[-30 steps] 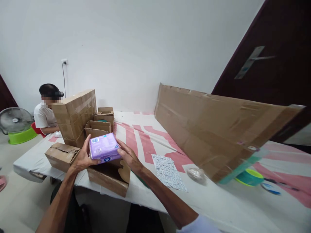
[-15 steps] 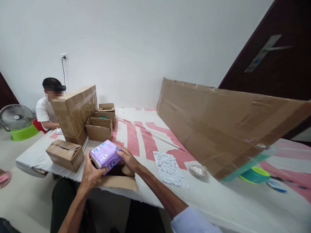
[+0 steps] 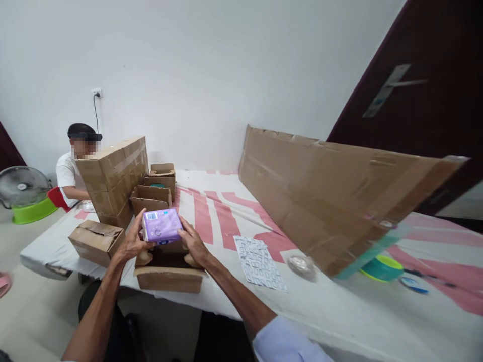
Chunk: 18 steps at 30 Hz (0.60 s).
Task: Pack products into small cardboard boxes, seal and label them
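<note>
Holding a purple packet (image 3: 163, 223) between left grip (image 3: 133, 242) and right grip (image 3: 193, 245), clasped at either end; raised over an open cardboard box (image 3: 169, 280) on the table (image 3: 313, 314); left of a patterned sheet (image 3: 260, 264).

A dark door (image 3: 449, 55) (pale handle (image 3: 409, 83)) at right; a fan (image 3: 23, 186) at far left.

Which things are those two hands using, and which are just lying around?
In use:
purple pack, held between left hand and right hand
open cardboard box, close by

Probably just lying around:
printed sheet
teal container
fan
</note>
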Each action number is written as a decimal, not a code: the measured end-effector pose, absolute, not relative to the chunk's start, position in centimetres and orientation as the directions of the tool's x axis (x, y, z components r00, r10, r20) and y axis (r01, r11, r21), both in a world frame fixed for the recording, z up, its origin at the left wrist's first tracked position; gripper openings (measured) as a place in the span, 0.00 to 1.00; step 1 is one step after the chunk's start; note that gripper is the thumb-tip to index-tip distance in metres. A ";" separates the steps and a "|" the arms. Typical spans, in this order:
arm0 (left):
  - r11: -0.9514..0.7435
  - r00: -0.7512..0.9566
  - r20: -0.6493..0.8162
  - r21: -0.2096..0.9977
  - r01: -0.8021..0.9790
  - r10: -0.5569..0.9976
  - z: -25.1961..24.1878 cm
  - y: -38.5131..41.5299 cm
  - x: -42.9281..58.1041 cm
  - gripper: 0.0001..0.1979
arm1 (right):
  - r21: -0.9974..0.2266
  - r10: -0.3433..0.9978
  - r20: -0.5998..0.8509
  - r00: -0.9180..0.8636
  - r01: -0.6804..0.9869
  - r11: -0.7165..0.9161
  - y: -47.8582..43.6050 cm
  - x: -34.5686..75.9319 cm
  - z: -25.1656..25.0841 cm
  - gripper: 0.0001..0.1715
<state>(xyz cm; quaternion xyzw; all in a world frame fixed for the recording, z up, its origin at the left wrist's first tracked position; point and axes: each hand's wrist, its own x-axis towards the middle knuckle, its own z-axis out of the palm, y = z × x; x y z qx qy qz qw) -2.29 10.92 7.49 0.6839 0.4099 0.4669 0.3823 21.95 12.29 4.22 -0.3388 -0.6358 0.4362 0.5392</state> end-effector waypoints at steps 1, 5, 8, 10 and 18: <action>-0.354 0.227 0.310 0.917 0.185 0.923 7.1 11.2 -2.2 0.63 | -0.924 0.906 0.380 -0.186 -0.043 0.379 12.4 22.0 4.2 0.39; -0.329 0.182 0.301 0.932 0.153 0.936 6.0 11.7 -2.0 0.65 | -0.939 0.922 0.344 -0.177 -0.048 0.341 12.6 22.0 4.1 0.39; -0.316 0.177 0.290 0.938 0.143 0.941 5.8 11.8 -2.1 0.65 | -0.952 0.933 0.306 -0.189 -0.051 0.302 12.4 21.9 4.3 0.39; -0.308 0.188 0.282 0.943 0.128 0.941 5.8 11.9 -2.2 0.65 | -0.958 0.937 0.288 -0.200 -0.065 0.280 12.2 21.9 4.5 0.39; -0.311 0.194 0.286 0.944 0.108 0.938 6.1 11.9 -2.1 0.66 | -0.938 0.922 0.342 -0.180 -0.123 0.324 12.1 21.7 5.0 0.40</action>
